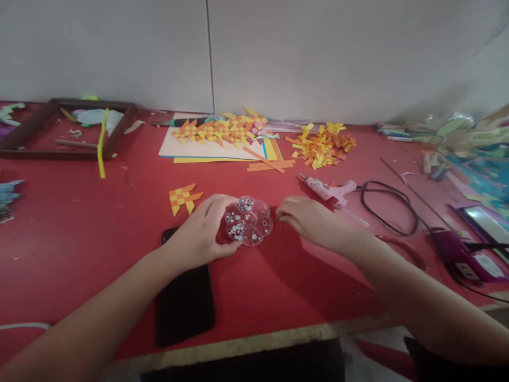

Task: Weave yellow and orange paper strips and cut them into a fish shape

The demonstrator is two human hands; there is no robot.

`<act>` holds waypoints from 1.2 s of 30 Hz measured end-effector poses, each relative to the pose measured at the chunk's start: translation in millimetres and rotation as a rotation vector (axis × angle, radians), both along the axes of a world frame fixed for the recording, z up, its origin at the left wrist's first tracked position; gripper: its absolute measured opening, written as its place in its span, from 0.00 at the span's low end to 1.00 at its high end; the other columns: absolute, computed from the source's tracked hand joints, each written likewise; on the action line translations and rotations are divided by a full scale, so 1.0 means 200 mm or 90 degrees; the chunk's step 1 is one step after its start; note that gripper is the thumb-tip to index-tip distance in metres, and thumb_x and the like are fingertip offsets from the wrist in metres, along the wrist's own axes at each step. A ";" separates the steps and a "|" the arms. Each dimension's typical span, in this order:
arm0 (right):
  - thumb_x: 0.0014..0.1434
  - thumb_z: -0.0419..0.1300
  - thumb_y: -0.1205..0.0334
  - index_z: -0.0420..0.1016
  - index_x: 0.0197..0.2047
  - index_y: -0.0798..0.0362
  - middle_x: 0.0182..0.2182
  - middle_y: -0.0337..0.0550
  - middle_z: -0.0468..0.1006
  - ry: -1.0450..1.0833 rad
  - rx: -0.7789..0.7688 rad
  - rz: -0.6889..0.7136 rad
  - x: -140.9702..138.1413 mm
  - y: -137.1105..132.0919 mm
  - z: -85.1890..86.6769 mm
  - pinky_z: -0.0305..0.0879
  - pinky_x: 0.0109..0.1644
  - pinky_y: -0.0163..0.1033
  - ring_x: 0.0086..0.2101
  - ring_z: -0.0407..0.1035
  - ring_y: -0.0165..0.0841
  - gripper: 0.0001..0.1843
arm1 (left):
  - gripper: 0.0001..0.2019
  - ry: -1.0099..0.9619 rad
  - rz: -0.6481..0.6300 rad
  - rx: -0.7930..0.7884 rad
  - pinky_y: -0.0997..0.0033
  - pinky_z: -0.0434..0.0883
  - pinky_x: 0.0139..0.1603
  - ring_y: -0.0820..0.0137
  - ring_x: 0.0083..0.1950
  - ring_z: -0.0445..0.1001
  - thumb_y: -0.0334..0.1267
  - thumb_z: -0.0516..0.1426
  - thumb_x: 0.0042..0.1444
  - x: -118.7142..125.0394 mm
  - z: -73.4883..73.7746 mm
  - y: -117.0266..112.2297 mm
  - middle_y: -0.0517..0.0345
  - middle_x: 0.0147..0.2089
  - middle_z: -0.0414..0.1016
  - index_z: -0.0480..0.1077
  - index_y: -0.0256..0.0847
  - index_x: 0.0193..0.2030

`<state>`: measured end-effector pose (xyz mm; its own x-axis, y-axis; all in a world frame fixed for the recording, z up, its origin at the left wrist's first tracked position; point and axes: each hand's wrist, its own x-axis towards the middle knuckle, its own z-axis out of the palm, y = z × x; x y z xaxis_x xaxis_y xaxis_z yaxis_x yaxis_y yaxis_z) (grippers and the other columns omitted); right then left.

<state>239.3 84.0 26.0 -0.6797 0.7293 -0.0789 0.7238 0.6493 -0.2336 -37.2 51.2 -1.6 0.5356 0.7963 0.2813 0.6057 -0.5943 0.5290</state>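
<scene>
My left hand (209,228) grips the left side of a clear flower-shaped case (260,225), thumb at the front and fingers behind. Small googly eyes (237,229) lie in the case's compartments. Just right of the case, my right hand (300,215) has its fingertips pinched together, apart from the case; whatever they may hold is hidden. A woven yellow and orange paper fish (184,199) lies behind my left hand. Under my left wrist is a black phone (186,307), partly covered.
A pink glue gun (332,191) with a black cord lies at right, near a purple power strip (465,257). Behind are more woven paper fish (217,132), paper strips (270,163) and a heap of folded scraps (322,146). A brown frame (47,155) lies at left.
</scene>
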 end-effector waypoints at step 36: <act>0.60 0.60 0.71 0.81 0.33 0.53 0.34 0.44 0.75 0.096 -0.067 0.162 -0.31 -0.02 0.06 0.61 0.42 0.38 0.36 0.65 0.32 0.09 | 0.32 -0.001 0.028 -0.039 0.51 0.71 0.56 0.52 0.57 0.71 0.40 0.65 0.49 0.01 -0.02 0.01 0.44 0.55 0.69 0.55 0.42 0.58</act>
<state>178.2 80.5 37.7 -0.8487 0.5280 -0.0295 0.4939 0.7716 -0.4009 -35.8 53.3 -5.8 0.4993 0.8350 0.2314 0.6302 -0.5332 0.5644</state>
